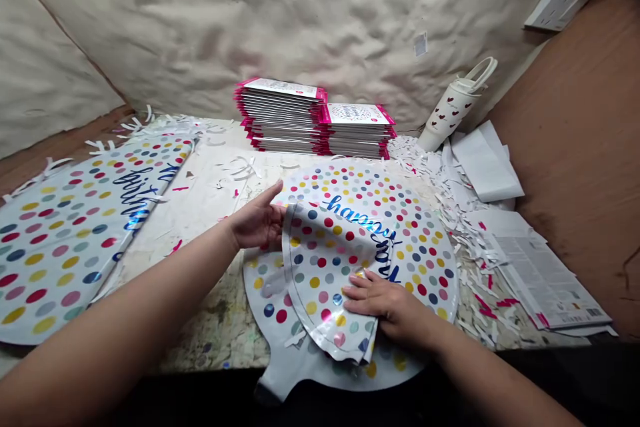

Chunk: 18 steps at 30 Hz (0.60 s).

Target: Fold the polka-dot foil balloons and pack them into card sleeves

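A flat white foil balloon [320, 260] with coloured dots and blue "happy" lettering is partly folded over in front of me. Beneath it lies another dotted foil balloon layer [267, 287], whose tail hangs past the table's front edge; whether the two are separate pieces I cannot tell. My left hand [257, 220] is at the fold's left edge, thumb spread away and fingertips partly hidden by the foil. On the folded part, my right hand [375, 300] rests flat with its fingers stretched out.
More dotted foil balloons [65, 240] lie at the left. Two stacks of pink-edged packets [283, 117] stand at the back, beside a white tumbler [447, 110] with hearts. Paper shreds [465, 240], white sheets [485, 163] and a printed packet [545, 273] cover the right side.
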### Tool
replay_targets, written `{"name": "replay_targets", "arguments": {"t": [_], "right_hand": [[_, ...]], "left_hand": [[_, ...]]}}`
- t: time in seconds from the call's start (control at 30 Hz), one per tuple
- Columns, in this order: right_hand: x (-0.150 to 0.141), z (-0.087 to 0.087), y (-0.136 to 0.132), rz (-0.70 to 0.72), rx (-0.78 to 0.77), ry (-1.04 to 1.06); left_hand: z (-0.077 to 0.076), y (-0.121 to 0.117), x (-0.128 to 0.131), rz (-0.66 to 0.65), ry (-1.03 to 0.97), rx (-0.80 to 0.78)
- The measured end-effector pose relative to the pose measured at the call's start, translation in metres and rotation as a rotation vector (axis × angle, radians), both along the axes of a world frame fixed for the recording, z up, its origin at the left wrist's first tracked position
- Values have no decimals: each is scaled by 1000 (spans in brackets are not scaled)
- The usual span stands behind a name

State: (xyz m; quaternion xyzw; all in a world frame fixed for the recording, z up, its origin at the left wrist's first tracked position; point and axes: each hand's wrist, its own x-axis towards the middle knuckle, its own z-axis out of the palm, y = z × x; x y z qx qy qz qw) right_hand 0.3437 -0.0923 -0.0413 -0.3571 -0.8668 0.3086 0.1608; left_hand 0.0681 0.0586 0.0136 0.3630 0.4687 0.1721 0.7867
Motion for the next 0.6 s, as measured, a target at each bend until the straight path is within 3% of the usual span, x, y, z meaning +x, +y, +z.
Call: {"name": "replay_targets", "arguments": {"t": [0.17,0.23,0.33,0.4,0.5,0.6], "right_hand": [[-1,-4,-2,-18,-1,14],[-1,-5,-3,-25,1,27],[-1,-6,-3,-29,6,37],[-1,-6,-3,-26,11,38],[-2,-6,-3,-19,22,35],[-2,-5,-2,-8,39,24]], "left_hand": [[8,19,1,184,370,320],[12,18,-4,124,332,264],[17,10,0,-7,103,75],[17,5,11,1,-35,-23],[10,5,30,59,11,-81],[-1,14,36,83,142,-34]]}}
